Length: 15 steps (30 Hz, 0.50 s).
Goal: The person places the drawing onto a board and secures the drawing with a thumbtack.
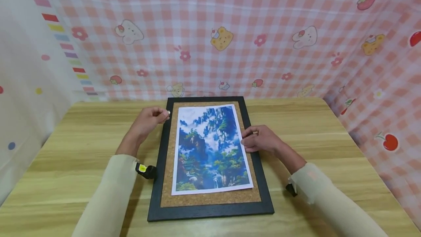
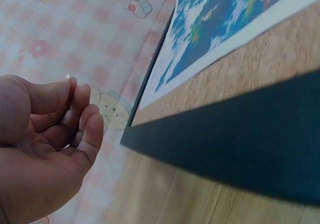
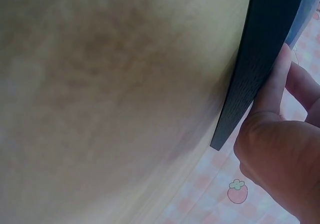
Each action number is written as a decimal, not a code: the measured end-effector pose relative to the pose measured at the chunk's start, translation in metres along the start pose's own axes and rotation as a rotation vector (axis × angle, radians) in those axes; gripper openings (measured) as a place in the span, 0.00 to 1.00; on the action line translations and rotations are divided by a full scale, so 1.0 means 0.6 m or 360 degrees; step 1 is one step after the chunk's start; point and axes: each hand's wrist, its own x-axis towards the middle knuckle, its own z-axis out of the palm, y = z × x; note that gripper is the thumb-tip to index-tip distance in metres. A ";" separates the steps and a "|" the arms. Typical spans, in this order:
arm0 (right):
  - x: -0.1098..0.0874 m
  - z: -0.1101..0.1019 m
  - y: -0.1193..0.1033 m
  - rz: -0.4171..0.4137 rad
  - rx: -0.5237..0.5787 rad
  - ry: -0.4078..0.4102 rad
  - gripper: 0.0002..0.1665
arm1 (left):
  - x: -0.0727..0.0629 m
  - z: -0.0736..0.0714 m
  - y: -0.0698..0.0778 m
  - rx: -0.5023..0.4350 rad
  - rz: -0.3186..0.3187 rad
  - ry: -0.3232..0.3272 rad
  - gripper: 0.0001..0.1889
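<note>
- The cork board [image 1: 213, 199] is being carried flat by the wooden counter [image 1: 88, 138]; probably a steady base is being given in this way.
- The picture sheet [image 1: 210, 149], where blue mountains are being shown, is being supported on the cork board, inside its black frame [image 1: 210, 211]. A strip of bare cork is being left around it, the widest one below, perhaps because the sheet is being centred only roughly.
- At the right side of the cork board, the sheet's right edge is being held between the thumb and fingers of the right hand [image 1: 263, 140]. It seems that sliding is being prevented by this hold.
- Beside the upper left part of the cork board, a small pale object [image 1: 169, 113] is being pinched by the left hand [image 1: 148, 120], between thumb and forefinger. Only the fingertips are being used, likely because the object is so tiny; its exact kind cannot be told.
- Behind the cork board, a pink checked cloth [image 1: 197, 21] is being displayed, perhaps as a simple background.
</note>
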 end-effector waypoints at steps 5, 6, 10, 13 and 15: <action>0.000 0.001 0.001 0.0002 0.0028 0.0000 0.17 | 0.004 0.016 0.002 0.0007 0.0043 0.0012 0.16; 0.000 0.001 0.001 0.0000 0.0028 0.0000 0.17 | 0.006 0.019 0.003 0.0004 0.0048 0.0010 0.17; -0.001 0.002 0.000 0.0002 0.0032 0.0004 0.17 | 0.013 0.031 0.006 0.0009 0.0050 0.0005 0.17; -0.002 0.002 -0.001 0.0003 0.0029 0.0002 0.16 | 0.022 0.039 0.011 0.0015 0.0050 -0.0033 0.15; -0.003 0.002 -0.001 0.0006 0.0032 0.0002 0.16 | 0.030 0.045 0.016 0.0013 0.0032 -0.0061 0.14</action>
